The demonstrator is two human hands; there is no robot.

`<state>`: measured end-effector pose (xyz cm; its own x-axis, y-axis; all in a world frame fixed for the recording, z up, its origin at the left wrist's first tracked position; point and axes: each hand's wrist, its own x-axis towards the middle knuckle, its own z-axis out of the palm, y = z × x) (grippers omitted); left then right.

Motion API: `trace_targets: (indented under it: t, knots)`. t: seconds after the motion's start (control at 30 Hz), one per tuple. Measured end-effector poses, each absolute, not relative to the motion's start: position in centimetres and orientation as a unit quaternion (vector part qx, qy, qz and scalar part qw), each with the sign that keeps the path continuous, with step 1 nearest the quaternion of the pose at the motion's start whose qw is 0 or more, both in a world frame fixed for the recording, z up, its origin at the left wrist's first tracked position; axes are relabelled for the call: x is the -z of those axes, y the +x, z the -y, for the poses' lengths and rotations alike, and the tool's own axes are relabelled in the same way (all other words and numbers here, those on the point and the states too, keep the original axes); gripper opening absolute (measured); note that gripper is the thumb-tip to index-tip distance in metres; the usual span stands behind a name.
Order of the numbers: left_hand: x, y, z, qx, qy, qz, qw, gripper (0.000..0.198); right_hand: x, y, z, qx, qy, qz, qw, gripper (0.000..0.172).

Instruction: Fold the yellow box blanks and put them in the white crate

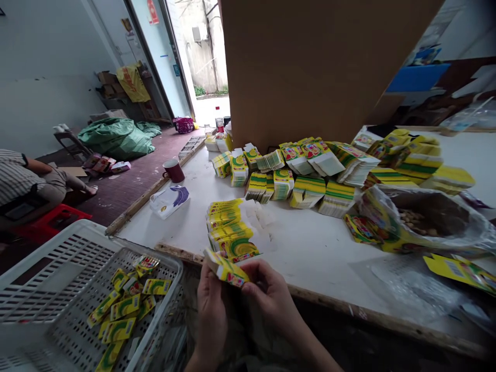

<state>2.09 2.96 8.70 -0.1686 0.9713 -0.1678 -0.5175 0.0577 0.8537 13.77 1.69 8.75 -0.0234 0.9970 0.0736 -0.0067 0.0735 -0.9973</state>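
1. Small yellow carton (229,272), one: held in front of the worker, over the near edge of the white table (310,253).
2. Left hand (213,310): thumb and fingers closed about the carton's left part.
3. Right hand (269,292): thumb and bent fingers gripping the carton's right end.
4. White plastic basket (87,248), perforated walls, to the left of the hands and beside the table. Contents: a loose heap of yellow boxes (123,307), lying at various angles.
5. Open bag (382,204), plastic-lined, on the table's right side. Contents: small, pale brown, rounded pieces (416,221), too small for me to name from here.
6. Row of flat cartons (232,230), yellow and green, overlapping on the table just beyond the hands; white flaps point right.
7. Bundled carton stacks (306,192), many, ranged behind that row, before a large brown board (310,67).
8. Dark red mug (173,170), near the table's left edge; inside not visible to me.
9. White-and-purple packet (170,200), lying just before the mug.
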Motion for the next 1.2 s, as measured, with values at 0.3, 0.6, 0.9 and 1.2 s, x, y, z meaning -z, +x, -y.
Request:
trace_targets:
  t: [0.3,0.6,0.9,1.2]
  knots:
    - [-11.2,-2.4,-4.3,-0.629,0.388,-0.433,0.517,0.069,-10.1,17.5,-2.2,-0.246,-0.506,0.68,0.47,0.015]
    - [-11.2,-1.4,-3.2,-0.356,0.608,-0.504,0.499,0.065,-10.3,16.8,-1.1,-0.149,-0.482,0.706,0.498,0.063]
    - [-9.0,-0.3,-2.2,-0.375,0.638,-0.531,0.412,0.071,-8.6,14.1,-1.9,-0.624,-0.441,0.404,0.503,0.038]
    - [-8.5,-0.1,-2.2,-0.389,0.613,-0.488,0.484,0.051,-8.4,14.8,-1.2,-0.49,-0.405,0.611,0.471,0.066]
